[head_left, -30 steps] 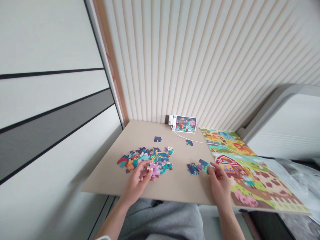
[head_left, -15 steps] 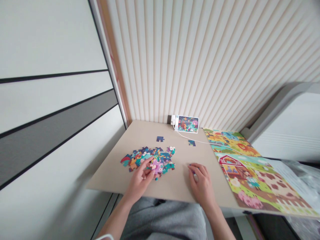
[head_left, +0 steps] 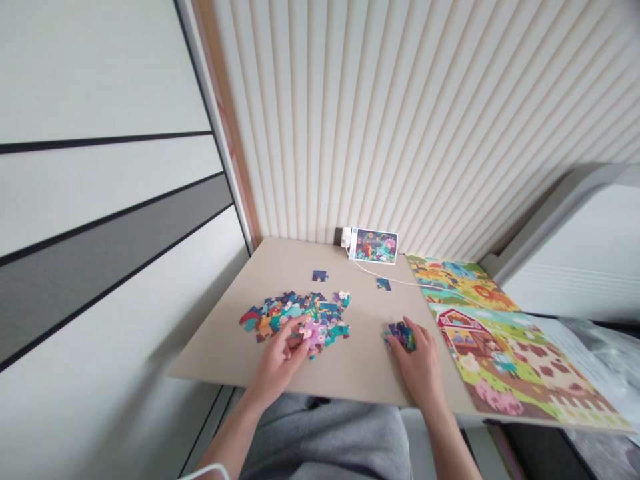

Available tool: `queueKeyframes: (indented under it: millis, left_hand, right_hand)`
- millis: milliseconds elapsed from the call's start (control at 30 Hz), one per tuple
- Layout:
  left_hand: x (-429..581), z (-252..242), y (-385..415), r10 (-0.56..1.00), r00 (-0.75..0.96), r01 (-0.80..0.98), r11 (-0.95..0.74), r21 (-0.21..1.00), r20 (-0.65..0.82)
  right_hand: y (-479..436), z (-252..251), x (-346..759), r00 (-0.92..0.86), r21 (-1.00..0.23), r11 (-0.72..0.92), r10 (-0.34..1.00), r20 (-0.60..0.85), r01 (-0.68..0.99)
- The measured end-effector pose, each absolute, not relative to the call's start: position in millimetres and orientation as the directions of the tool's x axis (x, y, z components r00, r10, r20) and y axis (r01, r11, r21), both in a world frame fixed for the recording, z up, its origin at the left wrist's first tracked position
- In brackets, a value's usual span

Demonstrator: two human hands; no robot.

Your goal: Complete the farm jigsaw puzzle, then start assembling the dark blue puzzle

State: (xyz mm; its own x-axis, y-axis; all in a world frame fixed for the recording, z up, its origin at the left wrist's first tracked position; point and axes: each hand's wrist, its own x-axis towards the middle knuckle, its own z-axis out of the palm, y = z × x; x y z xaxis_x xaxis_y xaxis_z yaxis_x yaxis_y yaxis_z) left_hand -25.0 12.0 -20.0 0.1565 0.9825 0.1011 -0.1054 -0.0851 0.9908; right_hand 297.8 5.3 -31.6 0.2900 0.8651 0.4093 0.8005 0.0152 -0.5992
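One purple puzzle bit [head_left: 314,333], left fingers [head_left: 299,355] pinching; dark pieces [head_left: 399,331], right fingers [head_left: 415,329] around, grip unclear

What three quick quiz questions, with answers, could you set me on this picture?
1. Which hand holds the pinkish-purple puzzle piece?
2. True or false: the picture card lies under the right hand.
3. How many dark-blue pieces lie apart on the tabletop, between the heap and the wall?

Key: 1. The left hand. 2. False; it stands by the wall. 3. Two.
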Motion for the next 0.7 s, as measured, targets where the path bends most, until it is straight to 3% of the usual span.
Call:
queueKeyframes:
  millis: [133, 333, 567, 700]
  left_hand:
    - [-25.1, -20.0, 11.5, 0.978, 0.17, -0.129, -0.096, 0.987, 0.117]
    - [-23.9, -17.6, 10.0, 0.977, 0.18, -0.117, -0.096, 0.989, 0.116]
    - [-22.0, -19.3, 9.6, 0.98, 0.162, -0.101, -0.103, 0.99, 0.118]
    - [-22.1, -19.9, 9.4, 0.981, 0.159, -0.1, -0.093, 0.991, 0.108]
  right_hand:
    - [6.9, -27.9, 300.4, 0.324, -0.715, 0.033, 0.877, 0.356, 0.698]
    - [5.3, -23.0, 297.4, 0.376, -0.79, 0.071, 0.851, 0.367, 0.609]
    - [-3.3, -12.3, 298.3, 0.514, -0.744, 0.124, 0.648, 0.562, 0.657]
    - [-2.3, -14.3, 296.8, 0.444, -0.707, 0.146, 0.686, 0.576, 0.692]
